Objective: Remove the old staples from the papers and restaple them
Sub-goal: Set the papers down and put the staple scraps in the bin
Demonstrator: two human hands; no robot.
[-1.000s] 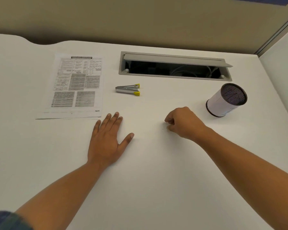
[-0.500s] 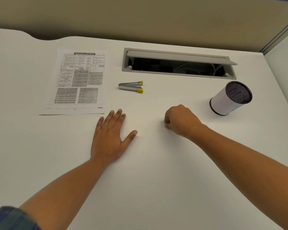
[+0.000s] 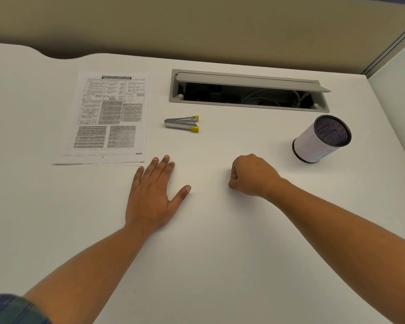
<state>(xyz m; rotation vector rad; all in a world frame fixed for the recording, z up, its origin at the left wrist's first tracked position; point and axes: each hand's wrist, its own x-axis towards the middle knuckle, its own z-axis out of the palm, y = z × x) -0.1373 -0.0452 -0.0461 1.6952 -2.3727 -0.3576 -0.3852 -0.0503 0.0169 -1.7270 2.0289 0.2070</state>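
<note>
A stack of printed papers (image 3: 108, 118) lies flat on the white desk at the far left. To its right sits a small metal staple remover (image 3: 182, 124) with yellow tips. My left hand (image 3: 153, 195) rests palm down on the desk, fingers spread, just below the papers' bottom right corner and not touching them. My right hand (image 3: 251, 175) is curled into a fist on the desk, right of the left hand; nothing shows inside it. No stapler is in view.
A white cylindrical holder (image 3: 320, 140) with a dark mesh top stands at the right. A grey cable tray (image 3: 248, 91) with its lid raised is set into the desk at the back. A wall and a partition edge the desk behind and at the right.
Both hands stay in nearly the same place on the desk. My right hand's fingers have curled tighter into a fist. The camera has shifted slightly.
</note>
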